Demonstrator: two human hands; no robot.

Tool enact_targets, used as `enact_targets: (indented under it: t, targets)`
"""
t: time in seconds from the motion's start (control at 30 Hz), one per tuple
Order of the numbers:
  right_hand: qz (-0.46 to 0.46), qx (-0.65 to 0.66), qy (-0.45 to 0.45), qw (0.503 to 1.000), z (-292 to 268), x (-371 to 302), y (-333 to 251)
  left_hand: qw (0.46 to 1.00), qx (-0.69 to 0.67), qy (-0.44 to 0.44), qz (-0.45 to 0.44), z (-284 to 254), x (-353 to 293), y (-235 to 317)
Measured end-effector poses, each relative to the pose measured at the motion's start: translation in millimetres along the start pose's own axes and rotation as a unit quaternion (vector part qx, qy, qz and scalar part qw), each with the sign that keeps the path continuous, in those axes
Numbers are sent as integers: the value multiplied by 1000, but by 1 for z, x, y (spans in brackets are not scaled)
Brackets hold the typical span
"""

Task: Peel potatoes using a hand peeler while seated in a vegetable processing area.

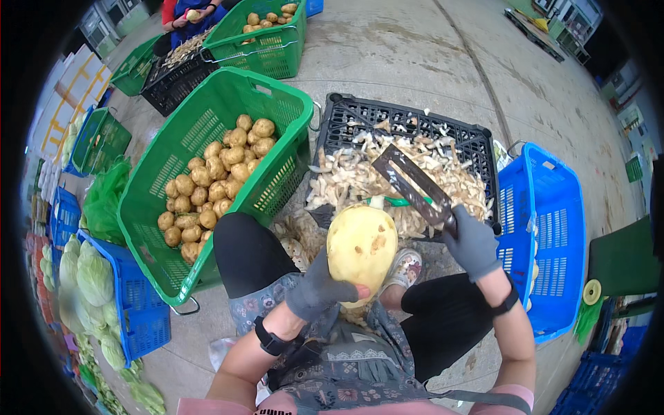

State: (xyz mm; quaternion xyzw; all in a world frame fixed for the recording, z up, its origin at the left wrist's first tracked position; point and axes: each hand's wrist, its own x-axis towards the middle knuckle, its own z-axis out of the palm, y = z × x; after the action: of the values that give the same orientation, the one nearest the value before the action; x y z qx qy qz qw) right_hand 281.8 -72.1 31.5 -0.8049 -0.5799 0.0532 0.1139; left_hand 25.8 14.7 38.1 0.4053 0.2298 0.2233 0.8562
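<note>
My left hand (319, 289), in a grey glove with a bare thumb tip, grips a large peeled potato (360, 249) from below and the side. The potato is pale yellow with a few brown spots on its face. In my gloved right hand (472, 242) is a dark flat peeler (413, 185) with a long slot, held by its handle. Its blade slants up and left, above and to the right of the potato, apart from it. Beneath both lies a heap of peelings (360, 173) on a black plastic crate (408, 111).
On my left stands a green basket (277, 181) of unpeeled potatoes (225, 162). A blue basket (559, 235) to my right holds pale pieces along its near side. Cabbages (95, 280) fill another blue basket at far left. Another person (190, 15) sits at the upper left.
</note>
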Motion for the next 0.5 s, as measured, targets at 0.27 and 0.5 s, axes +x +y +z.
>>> enact_targets:
  t: [0.27, 0.5]
  targets:
    - [-156, 57, -9, 986, -5, -26, -48, 999, 24, 21, -39, -7, -2, -19]
    - [-28, -16, -3, 999, 1, 1, -9, 998, 17, 48, -39, -14, 3, -16]
